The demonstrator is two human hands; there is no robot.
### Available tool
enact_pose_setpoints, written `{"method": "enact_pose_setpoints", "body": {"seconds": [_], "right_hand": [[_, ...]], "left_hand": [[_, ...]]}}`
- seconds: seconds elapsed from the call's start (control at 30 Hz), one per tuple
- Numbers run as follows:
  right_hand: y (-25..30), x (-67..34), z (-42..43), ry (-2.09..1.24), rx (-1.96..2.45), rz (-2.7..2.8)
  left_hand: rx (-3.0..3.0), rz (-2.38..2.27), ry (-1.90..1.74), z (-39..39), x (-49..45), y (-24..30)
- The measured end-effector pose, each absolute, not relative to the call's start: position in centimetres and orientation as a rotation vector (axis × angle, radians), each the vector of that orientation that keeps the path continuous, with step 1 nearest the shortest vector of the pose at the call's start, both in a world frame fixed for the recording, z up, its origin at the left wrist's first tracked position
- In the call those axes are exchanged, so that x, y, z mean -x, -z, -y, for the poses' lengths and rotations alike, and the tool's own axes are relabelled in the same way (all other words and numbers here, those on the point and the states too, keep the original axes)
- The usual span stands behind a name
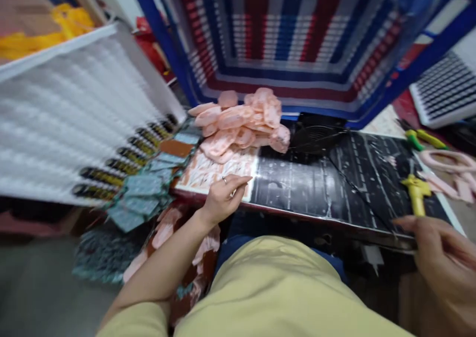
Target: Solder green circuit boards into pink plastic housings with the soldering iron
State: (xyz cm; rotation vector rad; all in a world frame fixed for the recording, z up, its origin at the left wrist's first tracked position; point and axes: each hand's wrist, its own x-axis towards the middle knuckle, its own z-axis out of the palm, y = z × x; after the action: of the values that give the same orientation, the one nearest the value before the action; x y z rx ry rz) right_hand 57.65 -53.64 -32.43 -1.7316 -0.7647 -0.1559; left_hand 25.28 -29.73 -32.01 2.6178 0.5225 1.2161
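Observation:
My left hand (223,198) rests on the front edge of the black work table (316,183), fingers curled together at the edge of a white printed sheet (208,171); a ring shows on one finger. Nothing clear shows inside the curled fingers. Just beyond it lies a heap of pink flat pieces (241,124). My right hand (442,262) hangs low at the right, off the table's front edge, blurred, with fingers loosely bent. A yellow tool (416,196) lies on the table just above it.
A big red, white and blue striped bag (290,29) stands open behind the table. A white tray (67,119) of dark capsule-like items tilts at the left, with teal cards (145,188) piled below. Green-handled tool (424,139) and pink loops (449,163) lie right.

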Motion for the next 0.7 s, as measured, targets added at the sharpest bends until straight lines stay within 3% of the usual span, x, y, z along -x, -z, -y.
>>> {"method": "enact_pose_setpoints", "body": {"seconds": [0.13, 0.37, 0.7], "right_hand": [[35.7, -62.7, 56.6, 0.657, 2.175, 1.038], [37.9, -65.9, 55.1, 0.359, 2.680, 0.768], [37.4, -65.4, 55.8, 0.292, 2.681, 0.713]], "left_hand": [[-2.720, -0.321, -0.978, 29.3, -29.0, 32.4], [-2.825, -0.030, -0.705, 29.0, -34.2, 32.1], [-2.804, 0.112, -0.514, 31.3, -38.4, 30.7]]}}
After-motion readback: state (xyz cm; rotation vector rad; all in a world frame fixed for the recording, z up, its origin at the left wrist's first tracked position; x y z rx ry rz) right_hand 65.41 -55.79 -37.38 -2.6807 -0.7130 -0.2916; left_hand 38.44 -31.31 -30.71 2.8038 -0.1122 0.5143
